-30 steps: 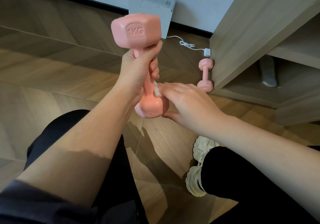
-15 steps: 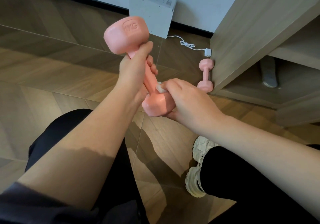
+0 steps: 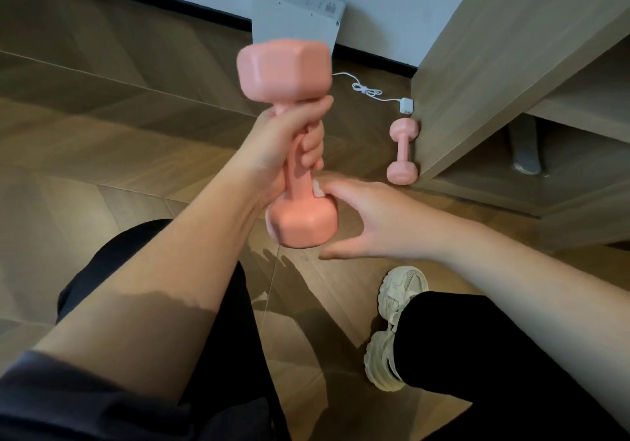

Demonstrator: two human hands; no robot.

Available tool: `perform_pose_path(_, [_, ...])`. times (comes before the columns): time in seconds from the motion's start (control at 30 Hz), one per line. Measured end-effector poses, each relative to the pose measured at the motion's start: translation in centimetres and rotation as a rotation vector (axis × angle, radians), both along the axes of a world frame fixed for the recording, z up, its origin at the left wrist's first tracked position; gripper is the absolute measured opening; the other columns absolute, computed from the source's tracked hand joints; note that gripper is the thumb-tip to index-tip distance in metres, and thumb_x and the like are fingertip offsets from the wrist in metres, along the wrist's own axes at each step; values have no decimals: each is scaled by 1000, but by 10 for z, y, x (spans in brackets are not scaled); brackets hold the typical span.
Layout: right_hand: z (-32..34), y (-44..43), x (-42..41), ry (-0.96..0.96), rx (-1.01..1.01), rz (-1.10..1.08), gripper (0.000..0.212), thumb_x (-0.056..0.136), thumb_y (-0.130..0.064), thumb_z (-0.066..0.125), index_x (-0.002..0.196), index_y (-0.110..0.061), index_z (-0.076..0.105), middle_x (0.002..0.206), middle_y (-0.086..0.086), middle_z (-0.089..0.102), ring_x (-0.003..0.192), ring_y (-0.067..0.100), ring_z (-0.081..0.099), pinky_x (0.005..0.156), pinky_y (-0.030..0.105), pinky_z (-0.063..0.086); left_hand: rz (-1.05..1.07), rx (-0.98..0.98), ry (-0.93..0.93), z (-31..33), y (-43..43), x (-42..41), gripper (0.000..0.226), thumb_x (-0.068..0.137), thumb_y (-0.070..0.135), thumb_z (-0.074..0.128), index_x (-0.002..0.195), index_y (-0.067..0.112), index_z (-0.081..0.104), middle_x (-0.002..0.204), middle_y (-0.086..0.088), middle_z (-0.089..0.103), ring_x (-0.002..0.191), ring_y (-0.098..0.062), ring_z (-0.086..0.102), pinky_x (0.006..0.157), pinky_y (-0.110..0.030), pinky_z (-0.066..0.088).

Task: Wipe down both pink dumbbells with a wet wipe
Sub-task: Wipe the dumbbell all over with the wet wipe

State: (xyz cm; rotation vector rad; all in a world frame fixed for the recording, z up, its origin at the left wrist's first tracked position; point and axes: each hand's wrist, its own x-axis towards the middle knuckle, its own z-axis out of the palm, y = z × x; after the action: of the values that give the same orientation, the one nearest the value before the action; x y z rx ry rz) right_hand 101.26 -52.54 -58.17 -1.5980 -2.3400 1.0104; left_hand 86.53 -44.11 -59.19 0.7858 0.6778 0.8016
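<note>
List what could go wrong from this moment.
1. The left hand alone grips the held dumbbell by its handle, upright above the floor; a slip on a damp handle could drop it near the shoe.
2. Only a sliver of wipe shows under the right hand, so it may slide out or miss parts of the lower head.
3. The second dumbbell lies on the floor against the cabinet, easy to forget.
</note>
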Motion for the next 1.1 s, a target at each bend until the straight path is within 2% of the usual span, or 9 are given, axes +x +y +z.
perform_pose_path(0.1, [-4, -1, -3, -55, 71, -60, 45, 68, -42, 84, 94, -26, 51, 92, -11, 60, 87, 12, 54, 80, 30, 44, 7, 53, 66, -6, -4, 4, 39, 91, 18, 63, 57, 17, 45, 44, 2, 36, 39, -13, 32, 47, -27, 35])
perform_pose_path(0.17, [-8, -2, -5, -102, 159, -104, 39, 66, -40, 84, 91, -22, 59, 90, -7, 65, 88, 18, 57, 80, 39, 47, 55, 48, 99, -8, -4, 3, 37, 91, 18, 65, 58, 16, 46, 44, 2, 37, 40, -14, 33, 47, -28, 36])
perform_pose_path(0.27, [-13, -4, -9, -146, 241, -93, 44, 70, -38, 83, 104, -15, 68, 107, 1, 70, 104, 24, 61, 86, 44, 49, 141, 29, 145, -9, -3, 0, 36, 91, 18, 66, 60, 17, 48, 44, 2, 38, 40, -14, 34, 46, -26, 37])
perform_pose_path(0.4, [-17, -3, -14, -140, 215, -34, 52, 73, -42, 79, 110, -17, 53, 129, 2, 58, 120, 24, 54, 92, 43, 48, 244, 0, 137, -6, -3, 2, 35, 90, 17, 68, 62, 16, 48, 45, 1, 39, 41, -14, 35, 48, -26, 34])
perform_pose_path(0.6, [-14, -5, -21, -215, 481, -120, 33, 65, -31, 85, 90, -18, 67, 111, 1, 73, 105, 24, 67, 78, 39, 51, 359, -66, 119, -2, -4, 3, 29, 89, 16, 70, 69, 15, 48, 48, 0, 40, 44, -14, 35, 50, -27, 32])
perform_pose_path(0.77, [-23, -13, -29, -391, 396, -62, 76, 63, -39, 87, 127, -12, 57, 138, 8, 57, 127, 26, 54, 95, 40, 45, 457, -184, 174, -6, -4, -1, 20, 87, 22, 72, 84, 14, 53, 56, -1, 45, 49, -14, 41, 54, -27, 39])
perform_pose_path(0.83, [-23, -14, -31, -414, 390, -90, 82, 60, -41, 88, 129, -10, 55, 137, 9, 57, 125, 27, 55, 93, 37, 45, 476, -268, 134, -7, -4, -2, 20, 86, 24, 73, 86, 14, 55, 57, 0, 47, 48, -13, 43, 54, -26, 42])
perform_pose_path(1.0, [-16, -7, -25, -207, 322, -187, 58, 71, -40, 82, 120, -17, 59, 123, -6, 63, 112, 19, 60, 87, 31, 47, 270, -264, 21, -4, 3, -11, 17, 89, 18, 66, 78, 14, 55, 61, 0, 50, 52, -13, 48, 62, -26, 44])
perform_pose_path(1.1, [-8, -5, -15, -33, 225, -165, 52, 70, -32, 85, 113, -14, 63, 111, -11, 65, 106, 13, 62, 96, 18, 41, 79, -198, -83, 1, 7, -21, 28, 92, 17, 61, 64, 15, 60, 69, -1, 61, 67, -17, 64, 72, -32, 55])
